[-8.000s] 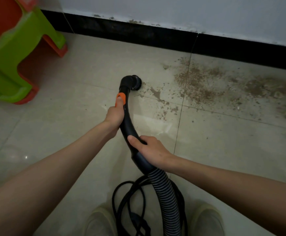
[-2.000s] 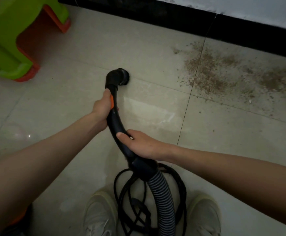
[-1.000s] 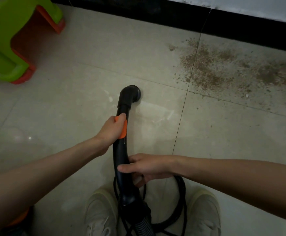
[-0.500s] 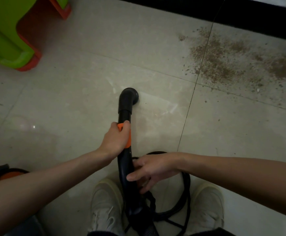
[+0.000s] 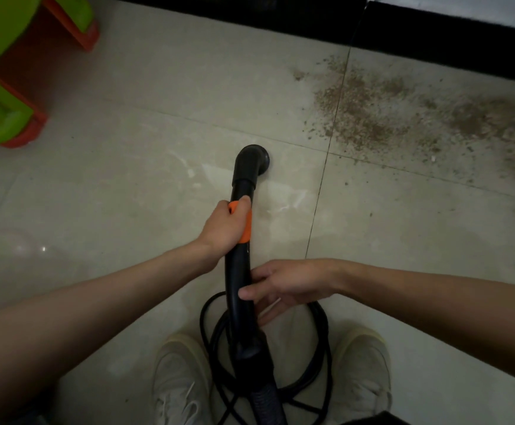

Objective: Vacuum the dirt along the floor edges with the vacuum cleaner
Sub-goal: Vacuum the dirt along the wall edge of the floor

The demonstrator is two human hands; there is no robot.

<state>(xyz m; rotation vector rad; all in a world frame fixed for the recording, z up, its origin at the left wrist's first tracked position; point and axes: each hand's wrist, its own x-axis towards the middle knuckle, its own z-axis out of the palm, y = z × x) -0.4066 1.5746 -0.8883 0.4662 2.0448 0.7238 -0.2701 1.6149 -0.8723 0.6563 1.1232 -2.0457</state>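
Left hand: my left hand (image 5: 224, 225) wraps the black wand (image 5: 238, 265) at its orange collar (image 5: 245, 225), fingers curled tight round the tube. I judge I hold it that far forward so I can steer the tip.
Right hand: my right hand (image 5: 284, 286) sits lower on the wand, thumb laid on top and fingers loosely curled underneath. It reads as a light guiding hold, not a firm squeeze.
Nozzle: the elbow nozzle (image 5: 251, 162) is down on the floor (image 5: 127, 179), mouth turned right, on a tile that looks clean.
Dirt: the dirt (image 5: 403, 118) lies to the right of the nozzle, past the grout line, spreading along the black skirting (image 5: 434, 41) toward the floor's right edge. Plenty is left, so I'd sweep right and toward the wall.
Hose and cord: the ribbed hose (image 5: 265, 397) and coiled cord (image 5: 320, 348) lie between my shoes (image 5: 179, 378), a tangle risk if I step.
Stool: a green and orange stool (image 5: 20, 72) stands at the far left, well apart.
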